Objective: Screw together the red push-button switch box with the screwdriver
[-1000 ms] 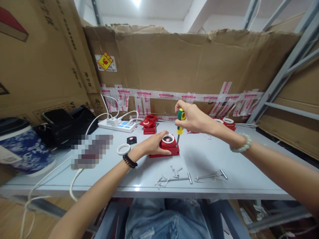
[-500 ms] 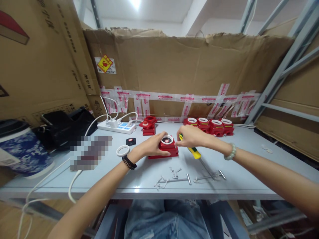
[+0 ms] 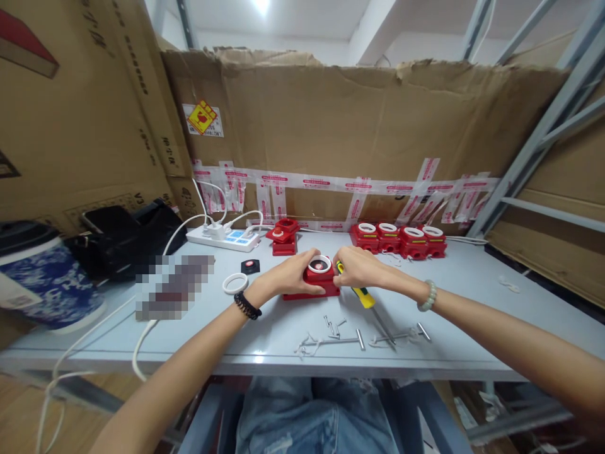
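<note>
Around the central housing [image 3: 307, 291], screws [image 3: 331, 328] lie in front, a ring [image 3: 235, 292] left, a power strip [image 3: 224, 242] behind-left, four boxes [image 3: 411, 247] behind-right.

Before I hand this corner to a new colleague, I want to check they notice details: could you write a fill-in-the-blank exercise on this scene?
1. The left hand grips a box coloured ____.
2. The right hand holds a screwdriver with a handle coloured green and ____.
3. The left bracelet is coloured ____.
4. The white-ringed boxes at the back right number ____.

Missing words: red; yellow; black; four.
</note>
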Available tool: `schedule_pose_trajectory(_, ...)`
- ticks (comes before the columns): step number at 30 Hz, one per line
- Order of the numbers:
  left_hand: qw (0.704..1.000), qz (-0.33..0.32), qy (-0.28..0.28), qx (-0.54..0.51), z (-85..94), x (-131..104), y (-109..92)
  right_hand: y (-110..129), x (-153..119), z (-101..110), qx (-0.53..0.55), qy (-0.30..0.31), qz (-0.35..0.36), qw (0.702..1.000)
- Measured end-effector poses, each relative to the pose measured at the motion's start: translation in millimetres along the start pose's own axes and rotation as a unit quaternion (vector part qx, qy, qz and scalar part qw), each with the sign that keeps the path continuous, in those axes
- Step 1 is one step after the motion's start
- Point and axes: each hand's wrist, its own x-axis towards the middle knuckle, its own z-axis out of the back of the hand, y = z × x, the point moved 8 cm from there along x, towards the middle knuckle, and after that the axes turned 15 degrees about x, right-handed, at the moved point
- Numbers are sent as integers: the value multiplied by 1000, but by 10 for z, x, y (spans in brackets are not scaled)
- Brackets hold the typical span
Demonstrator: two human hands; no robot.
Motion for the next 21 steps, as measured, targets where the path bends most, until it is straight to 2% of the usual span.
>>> schedule_pose_trajectory(4,1000,0,1,2,6,-1,-5,6,-17,-19,5,-19,-13,1000)
schedule_pose_trajectory(8,1000,4,2,8,24,-3,-21,41,-24,-16,-4,-37,5,999)
schedule_pose_trajectory(13,1000,5,4,7,30,-5,-27,73,-71,222,-1,-78,13,997)
schedule_pose_trajectory(15,1000,0,3,6,27,-4,-28,114,-121,209,28,-21,20,999)
schedule_pose_trajectory(18,1000,-2,-1,6,25,-4,-23,177,-248,20,66,96,19,993)
schedule_pose_trajectory(21,1000,3,-1,6,20,-4,-10,192,-336,-187,55,141,10,988)
